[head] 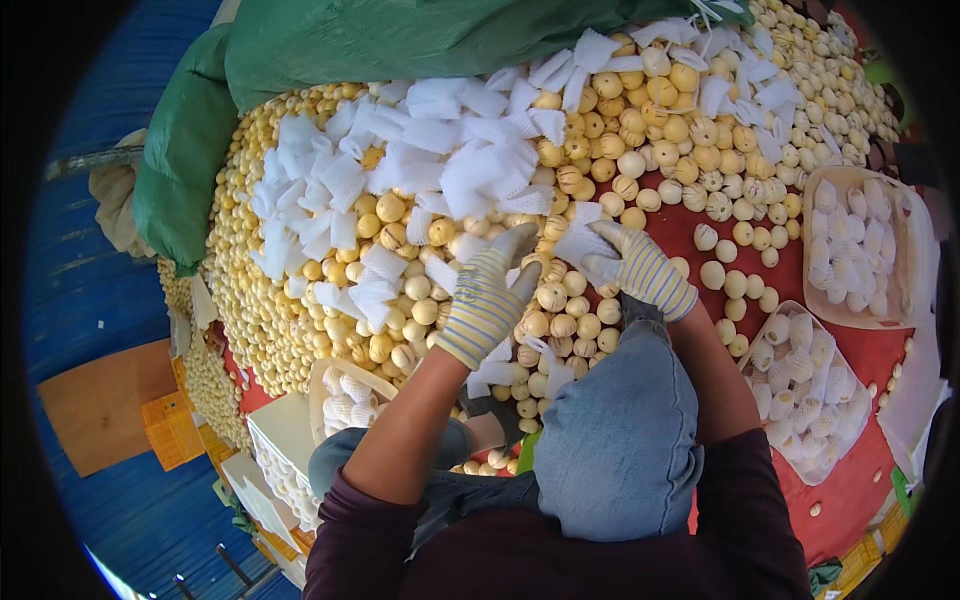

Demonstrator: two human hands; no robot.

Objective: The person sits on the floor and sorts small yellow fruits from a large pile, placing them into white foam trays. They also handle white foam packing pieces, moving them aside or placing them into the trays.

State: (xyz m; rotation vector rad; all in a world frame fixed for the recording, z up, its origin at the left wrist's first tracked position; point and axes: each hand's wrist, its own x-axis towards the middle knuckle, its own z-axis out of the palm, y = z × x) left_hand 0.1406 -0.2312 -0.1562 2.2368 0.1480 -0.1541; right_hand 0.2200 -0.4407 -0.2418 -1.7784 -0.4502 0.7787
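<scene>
My left hand (487, 292), in a striped knit work glove, is over the heap of round yellow fruits (390, 208), its thumb and fingers apart; whether a fruit lies under the palm is hidden. My right hand (641, 270), gloved alike, has a white foam net sleeve (583, 238) between thumb and fingers. Many more white foam net sleeves (480, 165) lie piled on the fruits beyond both hands. Below and between the hands are cream fruits with dark stripes (552, 296), and a few loose sleeves (495, 375) rest among them near my knee.
Right, a rounded crate (811, 247) and a clear tray (855, 431) hold sleeved fruits on red cloth (810, 517). Another container (319, 390) with sleeved fruits stands left, near a white box (281, 427). Green filled sacks (345, 37) border the heap's far side.
</scene>
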